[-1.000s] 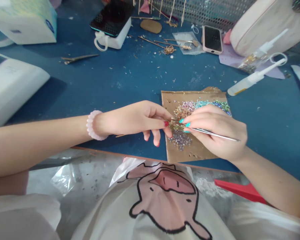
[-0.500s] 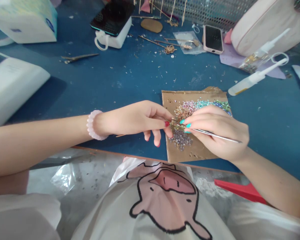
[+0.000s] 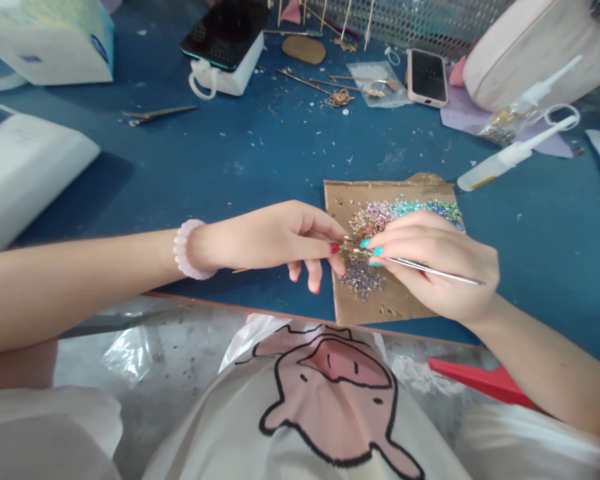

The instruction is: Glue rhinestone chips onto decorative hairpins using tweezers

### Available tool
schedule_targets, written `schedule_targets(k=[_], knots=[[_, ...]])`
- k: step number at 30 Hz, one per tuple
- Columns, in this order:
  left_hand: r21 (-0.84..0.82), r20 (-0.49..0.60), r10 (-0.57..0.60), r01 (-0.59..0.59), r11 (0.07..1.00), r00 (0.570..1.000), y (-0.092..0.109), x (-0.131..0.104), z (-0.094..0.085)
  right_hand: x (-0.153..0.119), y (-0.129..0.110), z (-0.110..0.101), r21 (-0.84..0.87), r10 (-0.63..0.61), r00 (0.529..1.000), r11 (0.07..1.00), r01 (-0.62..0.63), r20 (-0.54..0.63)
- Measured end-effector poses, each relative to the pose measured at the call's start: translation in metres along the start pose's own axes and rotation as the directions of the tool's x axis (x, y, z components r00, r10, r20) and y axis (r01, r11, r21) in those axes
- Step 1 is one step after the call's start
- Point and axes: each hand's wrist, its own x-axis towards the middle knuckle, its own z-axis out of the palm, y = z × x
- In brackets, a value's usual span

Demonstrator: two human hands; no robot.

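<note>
My right hand (image 3: 430,257) is closed round slim metal tweezers (image 3: 430,269), whose tips point left toward my other hand. Thumb and forefinger of my left hand (image 3: 290,240) pinch a small gold-coloured metal ornament (image 3: 349,239), mostly hidden by fingers; its exact shape is unclear. Below the left wrist a thin stick (image 3: 240,270) pokes out, and whether it joins the ornament I cannot tell. Both hands meet over a cardboard piece (image 3: 405,310) that bears small heaps of rhinestones: grey-purple ones (image 3: 364,280), pink ones (image 3: 377,212), turquoise ones (image 3: 405,208), with green and blue at the right.
A glue bottle (image 3: 495,167) lies right of the cardboard. Farther back are a phone (image 3: 427,77), gold-topped hairpins (image 3: 340,98), a plastic bag (image 3: 377,83) and a dark phone on a white block (image 3: 235,73). Scissors (image 3: 160,113) and a tissue box (image 3: 50,47) are at left.
</note>
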Motion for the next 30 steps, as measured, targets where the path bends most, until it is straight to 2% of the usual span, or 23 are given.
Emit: schedule_targets(k=[30], knots=[[0.053,0.008,0.013,-0.013,0.999,1.0,0.0006,0.0013,-0.0013,0.0001,-0.0003,-0.0002,0.016,0.022,1.0,1.0,-0.022,0.016]])
